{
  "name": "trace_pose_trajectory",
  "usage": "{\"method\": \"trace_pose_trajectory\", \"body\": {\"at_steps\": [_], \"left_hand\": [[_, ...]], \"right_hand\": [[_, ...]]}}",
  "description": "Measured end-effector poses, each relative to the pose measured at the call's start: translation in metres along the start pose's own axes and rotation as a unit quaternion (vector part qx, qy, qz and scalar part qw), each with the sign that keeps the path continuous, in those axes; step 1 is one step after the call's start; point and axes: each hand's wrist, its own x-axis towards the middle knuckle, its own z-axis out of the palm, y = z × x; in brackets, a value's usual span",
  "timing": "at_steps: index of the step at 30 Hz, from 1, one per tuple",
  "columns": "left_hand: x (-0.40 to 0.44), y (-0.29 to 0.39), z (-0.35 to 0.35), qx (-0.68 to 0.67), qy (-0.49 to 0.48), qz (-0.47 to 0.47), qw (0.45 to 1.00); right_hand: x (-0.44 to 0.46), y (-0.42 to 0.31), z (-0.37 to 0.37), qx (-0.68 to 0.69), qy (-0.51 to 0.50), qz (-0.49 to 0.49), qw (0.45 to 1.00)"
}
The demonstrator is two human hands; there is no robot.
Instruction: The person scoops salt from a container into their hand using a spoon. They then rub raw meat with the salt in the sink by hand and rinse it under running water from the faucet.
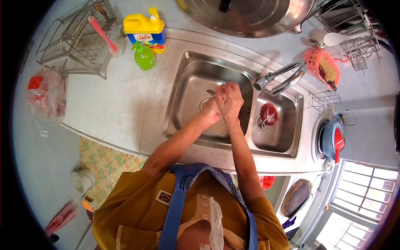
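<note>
Because the hands cover part of it, only a short dark blade-like piece (210, 92) reads clearly: it sits just left of the fingertips, on the far side of the drain (204, 103), over the large basin (181, 114). Can't tell whether it's gripped or lying on the steel behind them; looks touching or nearly so.

Left hand (212, 110) comes in from the near left, fingers narrowed and pressed into the other palm. Right hand (230, 100) is folded over it, knuckles up, fingers bent. Both in contact, over the right half of the large basin. Can't tell if anything is enclosed between them.

Next out: small basin (273, 141) to the right, with a red item in clear plastic (270, 114) beside its drain, well apart from the hands. Chrome faucet (287, 80) arches at the back, right of the hands.

Counter (108, 104) to the left. Green pump bottle (145, 58) at far left of the sink, yellow jug (143, 25) right behind it. Large metal lid (254, 18) at the back. Coral basket (311, 62) beyond the faucet. Wire dish rack (66, 43) far left, pink-handled brush (102, 33) leaning at its side. Blue basin (328, 135) far right.
</note>
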Motion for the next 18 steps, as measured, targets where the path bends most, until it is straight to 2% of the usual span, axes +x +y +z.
{"method": "trace_pose_trajectory", "body": {"at_steps": [1, 2, 3, 4, 5, 6, 7, 8, 9, 10, 11, 13, 14, 15, 17, 18], "left_hand": [[0.003, -0.003, -0.001, 0.001, 0.0, 0.0, 1.0], [0.004, -0.004, 0.002, 0.015, 0.011, 0.048, 0.999], [0.006, -0.004, 0.006, 0.028, 0.021, 0.097, 0.995], [0.007, -0.007, 0.01, 0.057, 0.074, 0.104, 0.99], [0.013, -0.012, 0.001, 0.057, 0.075, 0.104, 0.99], [0.022, -0.02, -0.012, 0.061, 0.123, 0.125, 0.983], [0.031, -0.026, -0.025, 0.066, 0.168, 0.147, 0.972], [0.027, -0.023, -0.021, 0.066, 0.17, 0.146, 0.972], [0.021, -0.012, -0.013, 0.094, 0.179, 0.097, 0.974], [0.018, -0.004, -0.006, 0.122, 0.188, 0.049, 0.973], [0.021, -0.005, -0.009, 0.123, 0.189, 0.048, 0.973], [0.03, -0.005, -0.013, -0.079, 0.023, 0.049, 0.995], [0.032, -0.007, -0.02, -0.116, -0.007, 0.062, 0.991], [0.029, -0.005, -0.018, -0.116, -0.007, 0.061, 0.991], [0.028, -0.001, -0.01, -0.165, 0.065, 0.044, 0.983], [0.023, 0.004, -0.001, -0.13, 0.082, 0.049, 0.987]], "right_hand": [[0.003, 0.003, 0.006, 0.033, 0.007, 0.084, 0.996], [0.005, 0.007, 0.013, 0.07, 0.059, 0.077, 0.993], [0.005, 0.011, 0.017, 0.071, 0.059, 0.075, 0.993], [0.004, 0.015, 0.02, 0.11, 0.073, 0.147, 0.98], [0.002, 0.018, 0.024, 0.149, 0.085, 0.219, 0.961], [0.003, 0.021, 0.026, 0.262, 0.102, 0.254, 0.926], [0.006, 0.025, 0.025, 0.262, 0.101, 0.254, 0.926], [0.008, 0.029, 0.022, 0.35, 0.144, 0.348, 0.858], [0.011, 0.034, 0.02, 0.43, 0.187, 0.432, 0.77], [0.005, 0.042, 0.026, 0.405, 0.188, 0.412, 0.794], [0.004, 0.042, 0.028, 0.378, 0.189, 0.392, 0.817], [-0.004, 0.042, 0.025, 0.591, 0.229, 0.44, 0.636], [0.003, 0.021, 0.022, 0.515, 0.26, 0.404, 0.71], [-0.005, 0.014, 0.023, 0.514, 0.261, 0.405, 0.71], [-0.016, 0.006, 0.017, 0.38, 0.092, 0.342, 0.855], [-0.016, 0.005, 0.013, 0.377, 0.093, 0.344, 0.855]]}}
